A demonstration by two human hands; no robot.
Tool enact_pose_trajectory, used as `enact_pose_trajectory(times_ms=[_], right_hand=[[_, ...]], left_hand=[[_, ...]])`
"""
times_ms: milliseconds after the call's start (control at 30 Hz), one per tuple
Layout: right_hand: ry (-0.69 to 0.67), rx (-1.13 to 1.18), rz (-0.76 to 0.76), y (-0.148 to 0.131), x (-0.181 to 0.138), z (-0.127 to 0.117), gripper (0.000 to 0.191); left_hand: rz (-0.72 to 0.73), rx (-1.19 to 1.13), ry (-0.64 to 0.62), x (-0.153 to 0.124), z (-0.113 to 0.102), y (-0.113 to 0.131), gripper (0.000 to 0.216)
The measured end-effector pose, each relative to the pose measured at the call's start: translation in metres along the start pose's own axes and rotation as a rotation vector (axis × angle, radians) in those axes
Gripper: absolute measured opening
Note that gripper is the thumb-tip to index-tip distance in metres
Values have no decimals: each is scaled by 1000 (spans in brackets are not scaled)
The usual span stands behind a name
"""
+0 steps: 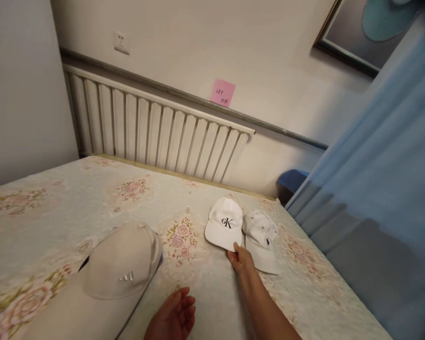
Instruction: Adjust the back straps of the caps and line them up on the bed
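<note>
Three caps lie on a floral quilted bedspread (56,198): a beige fabric cap (122,262), then the left hand (173,317), empty with palm up, then the right hand (241,259) pinching the brim of a white lettered cap (224,224), which overlaps a plain white cap (262,238) and might drag it along. Both forearms are cut off.

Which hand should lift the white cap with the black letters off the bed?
Right: the right hand already grips that white cap's brim. The left hand lies open, nearer the beige cap.
</note>
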State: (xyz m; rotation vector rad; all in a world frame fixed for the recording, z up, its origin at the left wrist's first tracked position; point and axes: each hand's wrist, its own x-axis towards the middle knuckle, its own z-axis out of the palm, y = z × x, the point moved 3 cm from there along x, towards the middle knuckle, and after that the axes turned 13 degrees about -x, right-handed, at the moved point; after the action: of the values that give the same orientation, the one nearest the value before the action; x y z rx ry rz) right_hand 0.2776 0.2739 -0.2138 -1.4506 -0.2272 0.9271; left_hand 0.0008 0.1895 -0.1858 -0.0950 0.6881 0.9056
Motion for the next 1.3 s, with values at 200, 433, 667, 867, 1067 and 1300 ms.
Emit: enact_pose_trajectory(times_ms=[200,433,667,867,1067,1300], right_hand=[[36,-36,-1,-1,-11,-15,22],[70,-188,-39,3,-22,-23,25],[276,-476,-191,-1,-34,-39,29],[447,-739,-510,3,-66,-45,47],[426,-918,-736,14,-78,-34,49],[453,-1052,-836,17,-70,-32,48]], left_hand=[[-3,12,-13,-4,3,-2,13],[20,37,-26,-2,-1,-5,15],[15,71,-41,-7,2,-6,19],[22,114,-47,-12,4,-6,22],[20,124,-59,-12,-1,-9,20],[8,127,-20,-12,1,-11,16]])
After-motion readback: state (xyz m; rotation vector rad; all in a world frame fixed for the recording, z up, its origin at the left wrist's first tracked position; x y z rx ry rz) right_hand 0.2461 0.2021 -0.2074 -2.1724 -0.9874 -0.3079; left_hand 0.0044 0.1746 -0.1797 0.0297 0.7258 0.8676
